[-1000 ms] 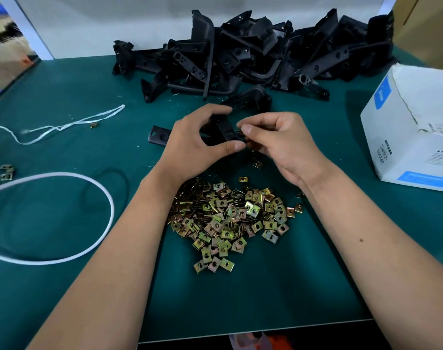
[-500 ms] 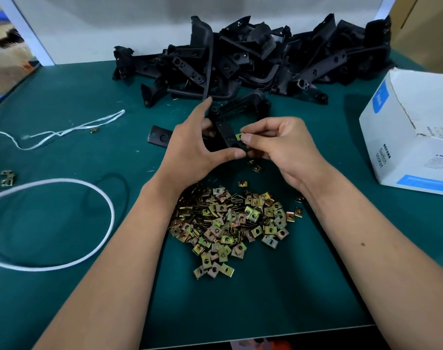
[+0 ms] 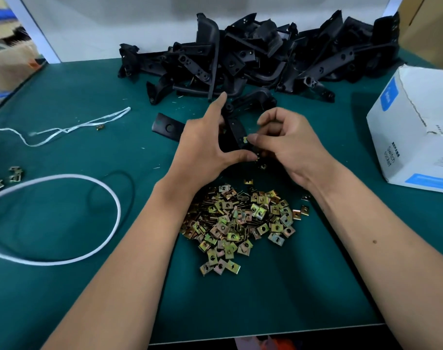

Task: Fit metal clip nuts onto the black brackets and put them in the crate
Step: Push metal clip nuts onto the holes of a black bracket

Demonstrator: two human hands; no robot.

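Observation:
A black bracket (image 3: 234, 126) stands between my two hands above the green mat. My left hand (image 3: 202, 147) grips it from the left, thumb under it and index finger stretched up. With thumb and fingers my right hand (image 3: 288, 145) pinches a yellowish metal clip nut (image 3: 245, 140) against the bracket's edge. A heap of loose clip nuts (image 3: 238, 223) lies just below my wrists. More black brackets (image 3: 261, 56) are piled along the back of the table. No crate shows in this view.
A white cardboard box (image 3: 415, 127) sits at the right edge. A white cord loop (image 3: 89, 185) and a white string (image 3: 71, 127) lie on the left, with a few stray clip nuts (image 3: 14, 173) at the far left. A flat black plate (image 3: 167, 126) lies by my left hand.
My left index finger has lifted and straightened upward. My right hand has closed tighter round the clip nut at the bracket's edge. The view has tilted slightly, so the table sits lower.

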